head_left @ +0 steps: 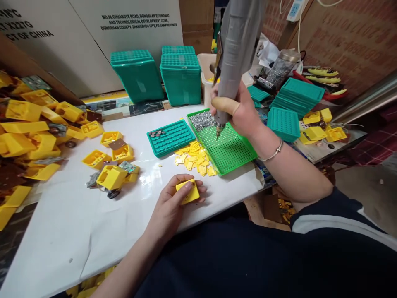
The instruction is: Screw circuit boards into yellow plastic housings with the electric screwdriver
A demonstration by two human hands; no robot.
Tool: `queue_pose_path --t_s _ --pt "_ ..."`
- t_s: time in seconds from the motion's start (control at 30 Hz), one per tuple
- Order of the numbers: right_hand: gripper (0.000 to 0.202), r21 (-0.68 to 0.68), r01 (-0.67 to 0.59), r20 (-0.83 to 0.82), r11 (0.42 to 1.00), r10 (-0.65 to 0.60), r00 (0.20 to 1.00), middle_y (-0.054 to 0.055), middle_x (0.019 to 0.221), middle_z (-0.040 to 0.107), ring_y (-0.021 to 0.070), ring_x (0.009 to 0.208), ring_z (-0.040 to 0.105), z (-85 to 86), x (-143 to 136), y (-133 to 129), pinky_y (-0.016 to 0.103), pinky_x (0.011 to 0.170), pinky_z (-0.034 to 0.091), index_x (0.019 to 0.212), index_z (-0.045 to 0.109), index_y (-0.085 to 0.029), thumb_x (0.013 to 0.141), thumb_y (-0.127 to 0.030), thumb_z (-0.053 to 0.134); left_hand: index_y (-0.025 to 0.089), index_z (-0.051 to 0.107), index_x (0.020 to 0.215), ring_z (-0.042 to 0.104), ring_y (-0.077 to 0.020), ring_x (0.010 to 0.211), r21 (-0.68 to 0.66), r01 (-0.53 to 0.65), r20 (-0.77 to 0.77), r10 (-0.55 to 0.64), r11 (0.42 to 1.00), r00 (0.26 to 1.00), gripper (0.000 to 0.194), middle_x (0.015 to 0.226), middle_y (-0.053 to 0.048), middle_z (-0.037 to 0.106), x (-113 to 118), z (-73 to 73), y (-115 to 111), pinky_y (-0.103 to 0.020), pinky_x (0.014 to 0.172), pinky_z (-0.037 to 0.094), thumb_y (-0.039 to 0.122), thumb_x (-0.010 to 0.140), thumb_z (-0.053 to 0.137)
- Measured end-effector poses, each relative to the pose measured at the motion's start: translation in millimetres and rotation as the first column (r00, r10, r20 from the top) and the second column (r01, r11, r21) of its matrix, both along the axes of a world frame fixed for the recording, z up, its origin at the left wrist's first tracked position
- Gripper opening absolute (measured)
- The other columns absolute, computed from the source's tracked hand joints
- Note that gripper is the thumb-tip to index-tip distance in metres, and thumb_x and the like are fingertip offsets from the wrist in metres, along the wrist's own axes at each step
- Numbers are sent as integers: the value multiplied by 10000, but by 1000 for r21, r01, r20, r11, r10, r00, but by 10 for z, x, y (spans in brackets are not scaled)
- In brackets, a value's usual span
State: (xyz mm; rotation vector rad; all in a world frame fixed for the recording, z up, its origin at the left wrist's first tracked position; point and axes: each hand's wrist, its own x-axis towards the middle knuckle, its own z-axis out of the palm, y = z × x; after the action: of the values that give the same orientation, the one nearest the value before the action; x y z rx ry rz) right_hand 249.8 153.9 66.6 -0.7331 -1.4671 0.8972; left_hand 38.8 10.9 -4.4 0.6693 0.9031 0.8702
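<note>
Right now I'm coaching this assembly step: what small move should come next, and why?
Probably lower the electric screwdriver a touch so its tip seats on a screw. The right hand holds the bit just above the green screw tray, while the left hand already steadies a yellow housing on the table.

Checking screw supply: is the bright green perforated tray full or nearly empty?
Mostly empty. The green perforated tray has loose screws heaped only at its far end; the rest shows bare holes. The screwdriver tip sits beside that heap.

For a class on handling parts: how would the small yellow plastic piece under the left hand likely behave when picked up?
The yellow piece looks like moulded plastic, so probably stiff and light. Its boxy, flat-sided shape suggests it won't roll. The left hand covers it easily.
</note>
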Motion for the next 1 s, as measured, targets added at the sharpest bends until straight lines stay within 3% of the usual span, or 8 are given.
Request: queue_pose_path --t_s 0.17,0.37,0.83,1.0 --pt "353 -9 165 -29 986 -166 986 -82 517 507 79 426 427 -194 -74 -120 233 421 353 840 529 -233 755 -536 689 191 560 987 684 -209 886 19 28 -19 -27 999 999 186 956 -61 699 6 -3 -18 -328 728 561 283 852 650" --pt "404 -79 219 34 973 -217 976 -77 544 525 75 438 427 -293 -139 -148 239 433 351 818 518 -235 739 -600 674 192 555 1000 675 -207 889 34 36 -11 -36 999 999 176 965 -56 682 -7 -33 -17 -340 735 566 285 869 628" --pt "424 -82 236 50 968 -233 971 -72 567 535 86 473 454 -336 -131 -118 242 455 385 899 544 -245 724 -606 682 189 546 1023 679 -202 896 18 11 12 -11 1000 1000 202 965 -64 689 7 -12 -11 -348 757 564 285 863 623" --pt "383 -24 207 -80 978 -208 975 -70 558 512 107 493 479 -178 -179 -142 264 490 402 845 532 -256 718 -570 709 172 535 1027 687 -238 933 -17 -39 108 41 999 993 225 939 -74 693 26 -23 22 -424 817 557 197 808 583"
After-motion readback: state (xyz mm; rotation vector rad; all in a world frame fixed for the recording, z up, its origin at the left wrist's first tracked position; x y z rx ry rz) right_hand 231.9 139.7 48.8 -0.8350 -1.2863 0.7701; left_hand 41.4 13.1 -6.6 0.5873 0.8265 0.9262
